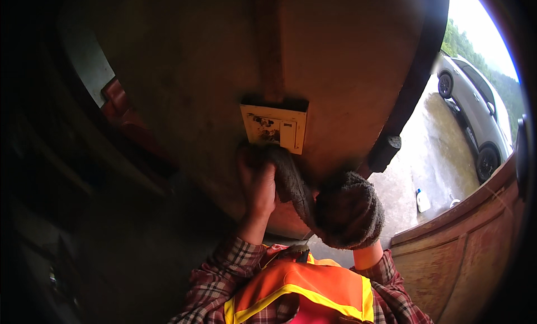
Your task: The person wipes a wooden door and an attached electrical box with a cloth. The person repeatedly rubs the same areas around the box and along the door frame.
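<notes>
My left hand (258, 187) grips one end of a dark grey towel-like cloth (291, 181) just below a wall switch plate (272, 127). The plate is yellowish, with dark stains on its left part and a rocker at its right. Between my hands the cloth sags, then bunches into a thick roll at the right. That roll covers most of my right hand, with the wrist (368, 256) showing beneath it; the fingers are hidden in cloth and shadow. Whether the cloth touches the plate's lower edge is too dark to tell.
A conduit-like strip (270, 43) runs up the wall from the plate. To the right, a dark block (385, 154) juts from the doorway edge, near a wooden door panel (453, 257). Outside are a white bottle (423, 201) and a silver car (476, 101).
</notes>
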{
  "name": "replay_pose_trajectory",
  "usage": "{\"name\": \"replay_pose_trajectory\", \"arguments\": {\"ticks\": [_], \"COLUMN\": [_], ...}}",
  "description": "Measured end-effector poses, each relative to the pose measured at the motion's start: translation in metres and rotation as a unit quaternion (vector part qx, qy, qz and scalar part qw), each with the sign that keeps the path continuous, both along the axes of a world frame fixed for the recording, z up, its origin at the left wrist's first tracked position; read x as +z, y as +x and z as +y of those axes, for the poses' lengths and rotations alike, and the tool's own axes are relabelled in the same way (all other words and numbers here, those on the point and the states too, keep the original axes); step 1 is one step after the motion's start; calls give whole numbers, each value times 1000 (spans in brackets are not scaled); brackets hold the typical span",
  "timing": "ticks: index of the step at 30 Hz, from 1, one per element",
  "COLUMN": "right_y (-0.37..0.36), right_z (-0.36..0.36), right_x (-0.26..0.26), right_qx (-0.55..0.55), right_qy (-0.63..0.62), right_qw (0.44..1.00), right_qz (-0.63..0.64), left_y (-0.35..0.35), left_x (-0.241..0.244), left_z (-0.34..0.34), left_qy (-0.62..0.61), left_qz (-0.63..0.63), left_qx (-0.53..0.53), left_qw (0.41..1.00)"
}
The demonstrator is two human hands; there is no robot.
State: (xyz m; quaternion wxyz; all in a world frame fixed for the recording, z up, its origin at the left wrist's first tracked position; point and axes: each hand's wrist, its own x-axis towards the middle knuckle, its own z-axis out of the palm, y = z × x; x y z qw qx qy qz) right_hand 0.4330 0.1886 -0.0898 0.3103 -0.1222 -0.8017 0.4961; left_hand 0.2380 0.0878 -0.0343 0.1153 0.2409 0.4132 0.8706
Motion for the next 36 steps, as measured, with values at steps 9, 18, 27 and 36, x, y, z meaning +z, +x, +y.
{"name": "replay_pose_trajectory", "arguments": {"ticks": [9, 18, 27, 36], "right_y": [1, 6, 12, 4], "right_z": [-6, -14, -8, -2], "right_x": [19, 7, -23, -24], "right_qx": [18, -3, -3, 50], "right_qy": [38, -130, -297, -189], "right_qw": [998, 986, 947, 963], "right_qz": [43, 105, 123, 183], "left_y": [6, 2, -1, -21], "left_x": [5, 4, -7, -2], "left_z": [3, 1, 7, -8], "left_qy": [-29, -92, -68, -33], "left_qz": [98, 183, 151, 80], "left_qx": [40, 57, 43, 176], "left_qw": [994, 977, 985, 981]}}
